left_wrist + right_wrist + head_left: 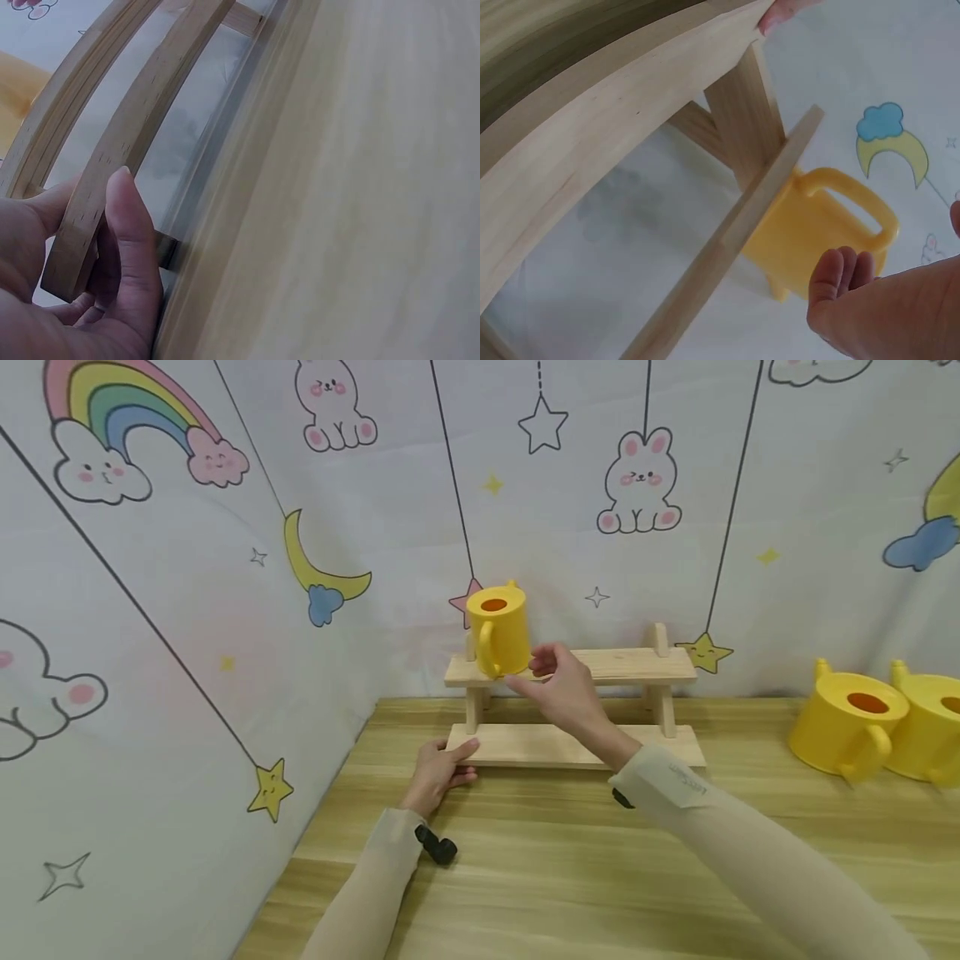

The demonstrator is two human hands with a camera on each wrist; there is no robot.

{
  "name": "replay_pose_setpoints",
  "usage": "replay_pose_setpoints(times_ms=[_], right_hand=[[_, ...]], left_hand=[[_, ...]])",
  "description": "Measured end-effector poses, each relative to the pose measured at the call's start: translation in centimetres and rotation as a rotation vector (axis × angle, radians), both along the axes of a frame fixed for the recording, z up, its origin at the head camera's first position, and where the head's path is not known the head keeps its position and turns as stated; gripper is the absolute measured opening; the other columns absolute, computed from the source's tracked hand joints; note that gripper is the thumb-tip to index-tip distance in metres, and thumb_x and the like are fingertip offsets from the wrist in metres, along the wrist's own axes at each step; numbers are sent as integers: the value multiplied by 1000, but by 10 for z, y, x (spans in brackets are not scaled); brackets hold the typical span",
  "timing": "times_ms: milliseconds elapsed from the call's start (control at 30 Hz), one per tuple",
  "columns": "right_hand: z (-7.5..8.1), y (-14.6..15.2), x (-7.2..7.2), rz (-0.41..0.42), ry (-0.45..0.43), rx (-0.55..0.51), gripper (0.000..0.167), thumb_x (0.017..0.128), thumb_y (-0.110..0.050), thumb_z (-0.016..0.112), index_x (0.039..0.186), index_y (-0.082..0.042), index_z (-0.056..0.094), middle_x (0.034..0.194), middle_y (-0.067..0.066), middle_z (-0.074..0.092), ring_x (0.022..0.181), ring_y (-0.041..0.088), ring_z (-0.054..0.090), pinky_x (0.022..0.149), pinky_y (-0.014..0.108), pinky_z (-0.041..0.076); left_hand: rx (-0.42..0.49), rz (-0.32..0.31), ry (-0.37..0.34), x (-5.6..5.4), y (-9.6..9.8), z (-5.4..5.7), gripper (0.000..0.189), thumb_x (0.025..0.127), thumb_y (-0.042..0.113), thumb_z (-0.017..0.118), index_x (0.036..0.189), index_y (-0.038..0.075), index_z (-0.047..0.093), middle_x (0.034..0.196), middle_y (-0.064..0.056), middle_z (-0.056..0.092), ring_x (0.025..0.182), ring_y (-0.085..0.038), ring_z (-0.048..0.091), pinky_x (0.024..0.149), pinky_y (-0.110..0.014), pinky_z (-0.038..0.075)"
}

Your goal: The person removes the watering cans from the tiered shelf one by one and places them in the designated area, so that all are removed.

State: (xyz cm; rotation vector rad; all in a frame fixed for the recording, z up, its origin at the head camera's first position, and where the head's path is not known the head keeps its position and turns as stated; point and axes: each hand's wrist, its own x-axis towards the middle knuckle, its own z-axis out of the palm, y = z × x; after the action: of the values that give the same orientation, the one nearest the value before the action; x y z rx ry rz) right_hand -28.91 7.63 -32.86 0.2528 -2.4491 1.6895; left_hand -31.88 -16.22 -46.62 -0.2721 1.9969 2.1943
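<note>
A small yellow watering can [512, 635] stands upright on the left end of the upper board [622, 667] of a two-tier wooden shelf, its loop handle facing the front. My right hand [568, 692] is just to the can's right, thumb and fingers apart and loosely bent, with nothing held. In the right wrist view the fingertips [825, 274] overlap the can's body [780, 232]. My left hand [438, 772] grips the left end of the lower board [555, 747]. The left wrist view shows the thumb and fingers around that board's end [75, 247].
Two more yellow watering cans [843, 722] stand side by side at the right on the wood-grain table [570, 860]. A white cloth wall [405, 510] with cartoon rabbits, stars and a rainbow rises close behind the shelf and along the left side.
</note>
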Motion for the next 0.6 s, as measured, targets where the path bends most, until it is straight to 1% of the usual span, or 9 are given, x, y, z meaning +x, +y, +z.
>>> replay_pose_setpoints(times_ms=[67, 167, 300, 433, 600], right_hand=[[-1, -8, -5, 1, 7, -24, 69, 95, -34, 86, 146, -1, 54, 140, 20, 64, 128, 35, 63, 113, 51, 59], [-3, -21, -14, 8, 24, -41, 67, 95, -33, 86, 145, 0, 54, 141, 21, 64, 128, 35, 63, 114, 50, 58], [-2, -36, -25, -8, 46, -40, 64, 95, -35, 86, 142, -2, 56, 139, 18, 64, 130, 35, 64, 117, 50, 57], [-2, -45, -32, -27, 56, -28, 65, 95, -35, 86, 143, -4, 55, 139, 15, 64, 129, 34, 64, 119, 49, 56], [-4, -52, -38, -9, 63, -24, 64, 97, -35, 84, 144, -3, 56, 140, 16, 64, 130, 34, 64, 119, 48, 56]], left_hand=[[-1, -4, -2, 0, -1, -1, 42, 103, 17, 79, 133, -5, 60, 92, -6, 74, 63, -11, 69, 59, -21, 65], [-5, 11, -2, -1, -2, -1, 41, 103, 17, 80, 132, -4, 60, 90, -6, 74, 63, -10, 69, 59, -21, 65], [-11, 16, 10, -2, -2, 0, 44, 102, 18, 80, 134, -4, 60, 90, -5, 73, 63, -10, 70, 59, -20, 65], [-7, 7, 9, -1, 1, 1, 43, 103, 18, 80, 134, -4, 60, 90, -4, 72, 63, -10, 69, 59, -20, 65], [-5, 14, 1, 0, 2, 0, 40, 103, 17, 80, 131, -3, 61, 88, -3, 71, 64, -11, 69, 58, -20, 65]])
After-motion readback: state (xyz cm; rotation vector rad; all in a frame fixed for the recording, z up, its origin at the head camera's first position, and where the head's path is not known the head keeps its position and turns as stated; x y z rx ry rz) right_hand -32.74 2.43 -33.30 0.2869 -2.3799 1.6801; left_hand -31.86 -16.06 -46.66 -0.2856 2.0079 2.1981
